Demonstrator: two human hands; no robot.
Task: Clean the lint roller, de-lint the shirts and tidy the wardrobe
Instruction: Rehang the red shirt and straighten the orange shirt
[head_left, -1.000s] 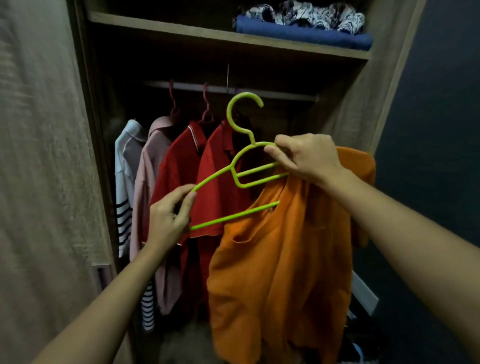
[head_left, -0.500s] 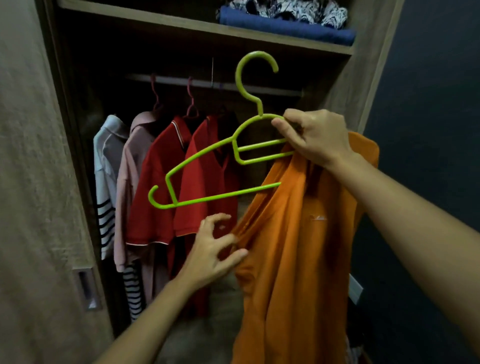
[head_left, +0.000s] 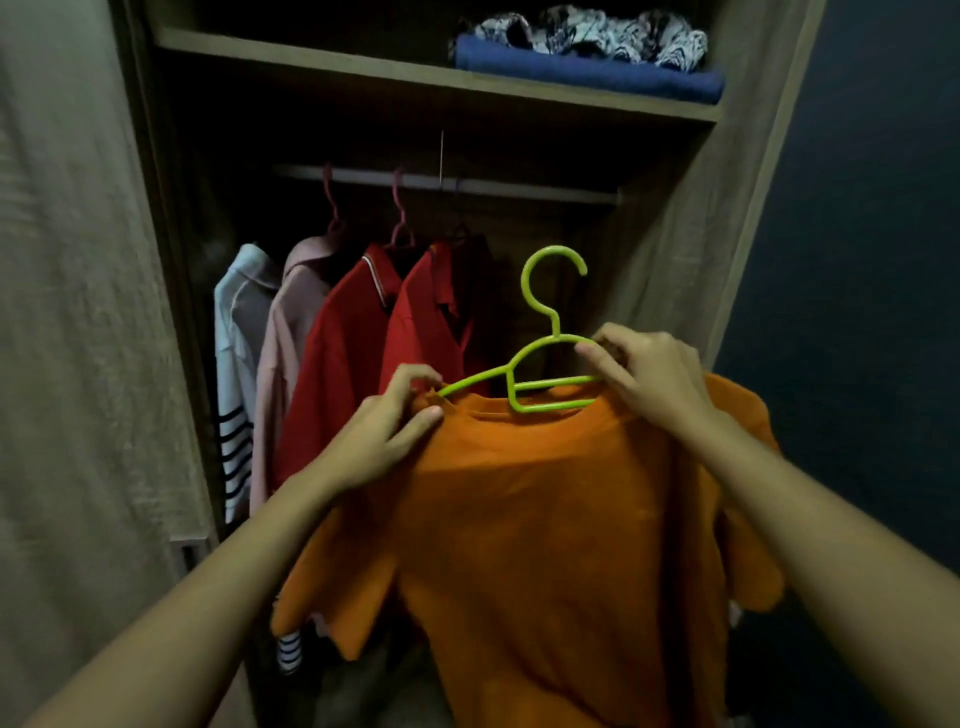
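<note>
An orange shirt (head_left: 561, 519) hangs spread over a lime-green plastic hanger (head_left: 540, 364) in front of the open wardrobe. My left hand (head_left: 384, 431) pinches the shirt's left shoulder at the neckline, over the hanger's left arm. My right hand (head_left: 649, 379) grips the hanger's right side together with the shirt's right shoulder. The hanger's hook points up, below the rail (head_left: 447, 182) and apart from it. No lint roller is in view.
On the rail hang a white striped shirt (head_left: 236, 374), a pink shirt (head_left: 283, 353) and two red polo shirts (head_left: 374, 343). Folded blue and patterned clothes (head_left: 587, 57) lie on the top shelf. A wardrobe door (head_left: 72, 312) stands at left, a dark wall (head_left: 872, 260) at right.
My left hand let go of the hanger's left end, reached down to the shirt, and pulled its left shoulder over the hanger's arm. The shirt now hangs spread out, and the hanger sits lower.
</note>
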